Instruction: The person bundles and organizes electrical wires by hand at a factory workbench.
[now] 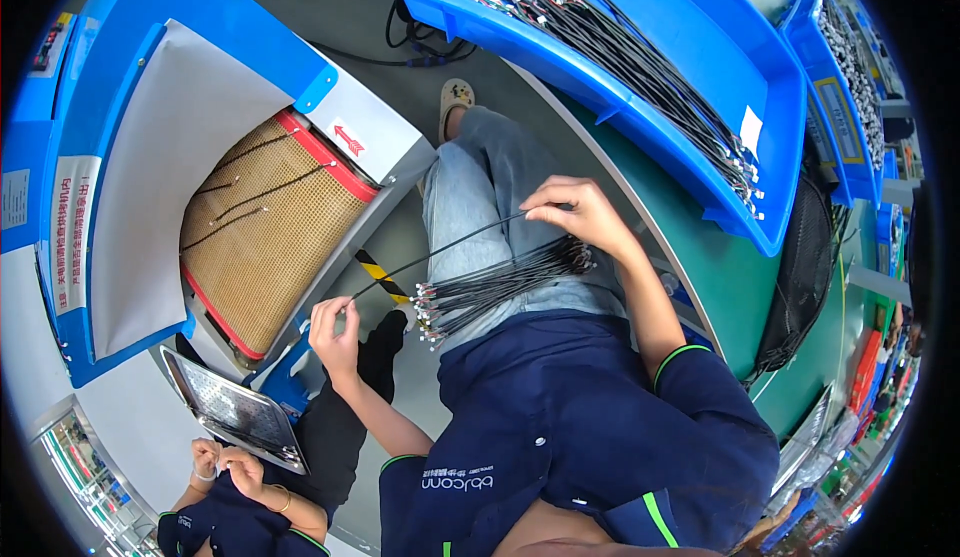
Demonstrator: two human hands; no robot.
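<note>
A thin black cable [432,256] is stretched between my two hands over my lap. My left hand [335,335] pinches one end of it between thumb and fingers. At its other end, my right hand [578,215] has closed thumb and fingers on the cable. Just below it, a bundle of black cables [500,282] with small white connectors at the ends lies across my thighs. More black cables [218,219] rest spaced apart on the tan mesh conveyor belt [290,247] to my left.
A blue machine housing [120,87] surrounds the belt. To the right, a big blue bin [715,17] of cables stands on a green-topped table [735,302], by a black bag [800,277]. At lower left another person [240,482] sits with a metal tray [235,412].
</note>
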